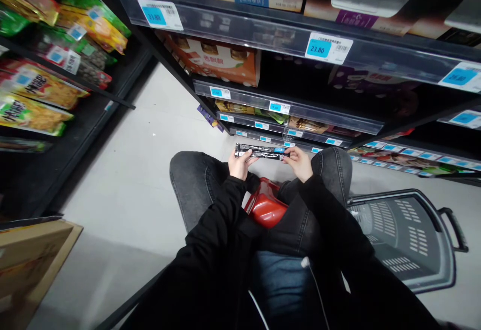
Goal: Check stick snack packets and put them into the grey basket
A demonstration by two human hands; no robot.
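Note:
I sit low in a shop aisle with my knees raised. Both hands hold a long clear plastic shelf strip [261,151] that carries a blue price label [278,150]. My left hand [239,163] grips its left end and my right hand [299,162] pinches its right end, level with my knees. A shiny red object [265,207] lies in my lap below the hands.
Dark shelves [285,34] with blue price tags and boxed goods rise in front. Racks of snack bags [35,84] hang at left. A grey shopping basket [409,235] stands on the floor at my right, a cardboard box [30,260] at lower left.

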